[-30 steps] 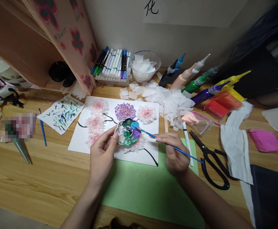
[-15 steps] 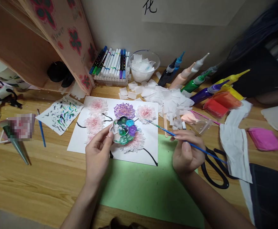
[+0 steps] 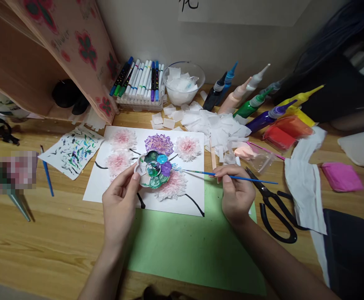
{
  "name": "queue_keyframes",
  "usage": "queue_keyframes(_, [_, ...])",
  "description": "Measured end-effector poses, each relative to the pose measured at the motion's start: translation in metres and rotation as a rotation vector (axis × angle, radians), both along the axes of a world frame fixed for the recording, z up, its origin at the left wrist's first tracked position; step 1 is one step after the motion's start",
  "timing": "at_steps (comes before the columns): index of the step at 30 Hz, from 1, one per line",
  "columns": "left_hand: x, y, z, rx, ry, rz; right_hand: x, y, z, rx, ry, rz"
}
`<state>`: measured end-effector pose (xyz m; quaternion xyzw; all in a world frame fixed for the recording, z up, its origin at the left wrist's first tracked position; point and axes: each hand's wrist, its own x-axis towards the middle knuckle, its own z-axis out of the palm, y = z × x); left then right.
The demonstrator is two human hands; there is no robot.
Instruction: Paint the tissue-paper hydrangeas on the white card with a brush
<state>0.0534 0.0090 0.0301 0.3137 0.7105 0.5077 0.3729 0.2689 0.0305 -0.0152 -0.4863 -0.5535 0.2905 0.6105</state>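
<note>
My left hand (image 3: 121, 204) is closed on the rim of a small flower-shaped paint palette (image 3: 155, 181) with green, blue and purple paint in its wells. The palette is over a white sheet (image 3: 169, 206) bearing raised tissue-paper flowers and black painted stems. In my right hand (image 3: 236, 191), pinched between thumb and fingers, is a thin blue paintbrush (image 3: 247, 178). Its tip points left, at the upper edge of the lower pink flower (image 3: 172, 188), where some blue shows; whether it touches I cannot tell. A purple flower (image 3: 159, 144) sits behind the palette.
Green paper (image 3: 194, 250) lies under the white sheet. Black scissors (image 3: 277, 208) are right of my right hand. Behind are cut tissue pieces (image 3: 216, 125), a glass bowl (image 3: 183, 93), markers (image 3: 141, 79) and several paint bottles (image 3: 253, 104). A paint-smeared tissue (image 3: 72, 152) lies left.
The brush has come down and left, from near the upper right pink flower to the lower one, and lies more level. The whole view has shifted slightly.
</note>
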Motion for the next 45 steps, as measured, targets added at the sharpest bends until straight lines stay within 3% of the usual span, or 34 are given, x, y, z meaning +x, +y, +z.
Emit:
queue_keyframes(7, [0.0005, 0.0001, -0.0008, 0.006, 0.014, 0.002, -0.0004, 0.0009, 0.0002, 0.004, 0.03, -0.039])
queue_keyframes(11, [0.0011, -0.0004, -0.0003, 0.005, 0.023, -0.005, -0.0007, 0.0009, 0.0001, -0.017, 0.023, 0.013])
queue_keyframes(16, [0.0014, -0.0002, 0.0005, -0.004, 0.038, -0.002, -0.0004, 0.0002, -0.0004, 0.008, 0.049, -0.045])
queue_keyframes(20, [0.0007, -0.0002, 0.0006, 0.003, 0.026, -0.01, -0.0002, 0.0001, 0.0004, -0.03, 0.018, 0.016])
queue_keyframes(24, [0.0005, -0.0003, 0.0, 0.001, 0.029, 0.005, 0.0003, 0.0015, 0.0008, -0.004, 0.066, -0.037])
queue_keyframes(33, [0.0009, -0.0002, -0.0002, 0.007, 0.038, 0.009, 0.0013, 0.0022, -0.0003, -0.133, 0.005, -0.021])
queue_keyframes(45, [-0.0007, -0.0001, -0.0009, 0.011, 0.019, 0.002, 0.0012, 0.0013, -0.0025, -0.08, -0.01, -0.016])
